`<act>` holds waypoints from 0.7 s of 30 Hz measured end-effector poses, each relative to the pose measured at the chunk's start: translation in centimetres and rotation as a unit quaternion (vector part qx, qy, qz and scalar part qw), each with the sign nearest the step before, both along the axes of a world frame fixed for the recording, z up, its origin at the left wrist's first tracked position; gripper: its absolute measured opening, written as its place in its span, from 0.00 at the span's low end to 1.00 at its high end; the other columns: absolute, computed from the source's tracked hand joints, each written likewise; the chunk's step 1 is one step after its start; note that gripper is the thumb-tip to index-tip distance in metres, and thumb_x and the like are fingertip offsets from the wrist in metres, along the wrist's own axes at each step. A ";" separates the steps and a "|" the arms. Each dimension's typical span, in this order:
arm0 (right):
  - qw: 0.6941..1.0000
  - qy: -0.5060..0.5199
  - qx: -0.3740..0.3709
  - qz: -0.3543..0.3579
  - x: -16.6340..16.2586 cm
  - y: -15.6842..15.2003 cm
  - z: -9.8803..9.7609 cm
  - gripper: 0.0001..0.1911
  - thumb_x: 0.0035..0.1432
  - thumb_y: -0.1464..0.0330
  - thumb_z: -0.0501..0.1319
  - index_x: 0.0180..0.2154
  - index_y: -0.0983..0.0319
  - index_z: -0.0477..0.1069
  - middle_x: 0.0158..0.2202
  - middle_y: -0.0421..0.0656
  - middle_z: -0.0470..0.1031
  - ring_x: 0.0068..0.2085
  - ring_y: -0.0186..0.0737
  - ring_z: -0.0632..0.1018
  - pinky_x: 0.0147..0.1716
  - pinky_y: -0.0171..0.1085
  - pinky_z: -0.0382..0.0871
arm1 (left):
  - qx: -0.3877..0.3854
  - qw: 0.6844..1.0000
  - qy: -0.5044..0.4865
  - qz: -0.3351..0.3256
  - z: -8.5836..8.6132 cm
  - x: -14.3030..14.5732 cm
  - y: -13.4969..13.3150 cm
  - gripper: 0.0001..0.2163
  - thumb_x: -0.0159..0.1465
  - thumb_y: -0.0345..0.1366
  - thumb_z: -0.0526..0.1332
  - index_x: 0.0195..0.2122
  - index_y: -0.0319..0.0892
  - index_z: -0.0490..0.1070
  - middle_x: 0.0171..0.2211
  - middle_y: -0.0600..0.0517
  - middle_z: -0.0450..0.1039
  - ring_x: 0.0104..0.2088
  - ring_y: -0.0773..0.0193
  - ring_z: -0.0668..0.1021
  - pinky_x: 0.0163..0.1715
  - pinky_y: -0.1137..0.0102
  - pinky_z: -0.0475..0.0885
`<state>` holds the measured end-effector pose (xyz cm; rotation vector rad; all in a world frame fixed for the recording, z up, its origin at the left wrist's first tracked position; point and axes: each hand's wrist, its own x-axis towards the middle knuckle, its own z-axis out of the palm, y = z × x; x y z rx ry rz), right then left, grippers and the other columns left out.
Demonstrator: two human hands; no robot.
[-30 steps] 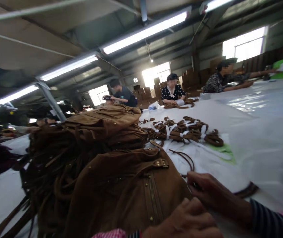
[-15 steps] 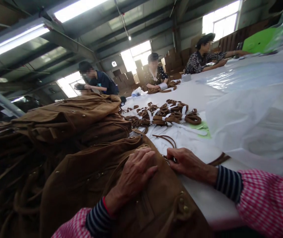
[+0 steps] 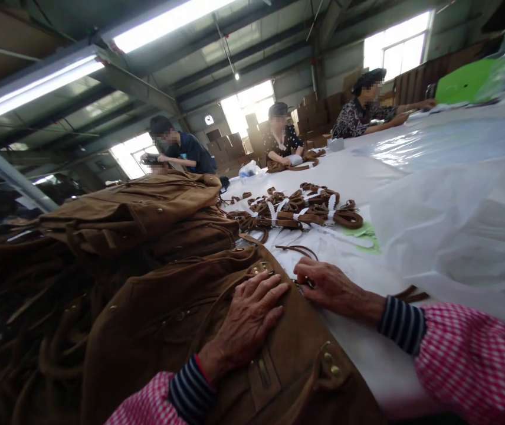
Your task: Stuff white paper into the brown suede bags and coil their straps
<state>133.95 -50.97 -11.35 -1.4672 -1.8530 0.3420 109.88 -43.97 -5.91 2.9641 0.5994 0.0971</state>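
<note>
A brown suede bag (image 3: 182, 330) with brass studs lies in front of me on the white table (image 3: 367, 177). My left hand (image 3: 248, 319) rests flat on its top, fingers spread. My right hand (image 3: 330, 286) sits at the bag's right edge with fingers curled in a pinch around something small and dark I cannot make out. A brown strap (image 3: 407, 292) trails off behind my right wrist.
More brown suede bags (image 3: 146, 212) are piled at the left. Several bundled brown straps (image 3: 301, 209) tied with white bands lie mid-table. Clear plastic bags (image 3: 456, 224) cover the right side. Three other people (image 3: 279, 139) work at the far end, near cardboard boxes.
The view has tilted down from the ceiling. My left hand moved up onto the bag's top and flattened there. My right hand has stayed at the bag's edge.
</note>
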 end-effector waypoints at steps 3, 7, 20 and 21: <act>0.996 0.066 -0.055 0.027 0.3 0.6 0.2 0.02 0.57 0.71 0.60 0.33 0.60 0.66 0.29 0.37 0.69 0.30 0.35 0.69 0.31 0.34 0.59 | -0.012 1.000 0.010 0.002 0.4 0.1 0.0 0.23 0.77 0.47 0.47 0.71 0.58 0.52 0.72 0.59 0.54 0.72 0.56 0.54 0.68 0.52 0.52; 0.990 0.093 -0.088 0.052 0.6 1.0 1.2 0.11 0.56 0.69 0.62 0.42 0.61 0.67 0.35 0.40 0.75 0.32 0.36 0.71 0.31 0.34 0.60 | -0.030 1.000 0.009 0.005 0.6 0.2 0.1 0.24 0.76 0.48 0.47 0.72 0.57 0.52 0.72 0.58 0.55 0.72 0.56 0.53 0.68 0.53 0.52; 0.994 -0.075 -0.034 0.066 -0.2 0.3 1.2 0.05 0.59 0.66 0.59 0.32 0.59 0.71 0.33 0.41 0.74 0.33 0.39 0.75 0.33 0.36 0.65 | -0.039 0.999 -0.020 0.015 1.2 -0.3 -0.6 0.20 0.75 0.52 0.50 0.64 0.56 0.65 0.66 0.57 0.66 0.70 0.55 0.60 0.68 0.54 0.56; 0.996 -0.067 -0.016 0.052 0.1 -0.1 0.7 0.06 0.61 0.66 0.57 0.33 0.58 0.72 0.37 0.43 0.76 0.36 0.41 0.77 0.36 0.37 0.68 | -0.013 0.999 -0.033 0.009 1.4 -1.0 -0.5 0.20 0.73 0.52 0.53 0.62 0.55 0.67 0.65 0.56 0.68 0.68 0.55 0.63 0.67 0.55 0.60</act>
